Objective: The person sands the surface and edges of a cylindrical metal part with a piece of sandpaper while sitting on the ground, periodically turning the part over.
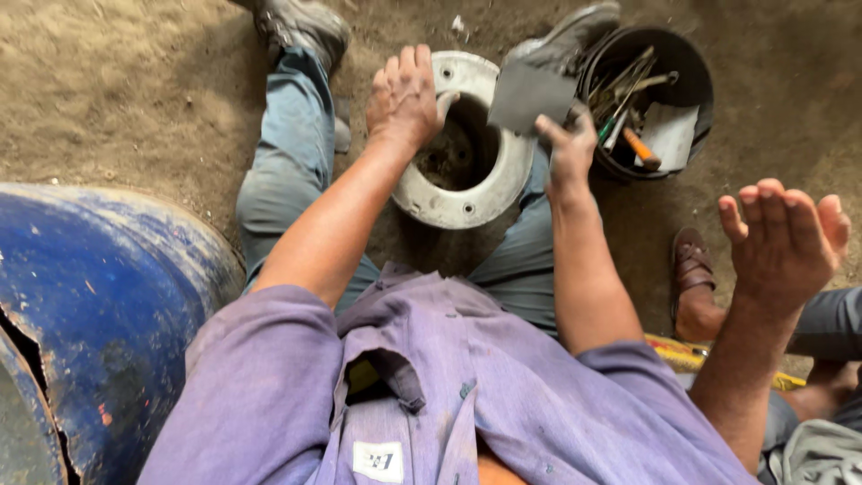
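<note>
My left hand (406, 97) grips the rim of the grey metal ring (467, 193) at upper centre, fingers curled over it. My right hand (569, 142) pinches a grey sheet (530, 94) above the ring's right edge. A black tool bucket (696, 85) stands just right; another person's open hand (783, 242) hovers right.

Floor (117, 81) is packed brown dirt, dusty, lighter at far left, darker toward far right. Big blue drum (99, 305) at near left, paint scuffed and chipped, cracked edge at its near side. Black bucket (696, 85) of tools stands on the dirt at far right. Light is soft and even, no hard shadows. No walls or windows in view.
</note>
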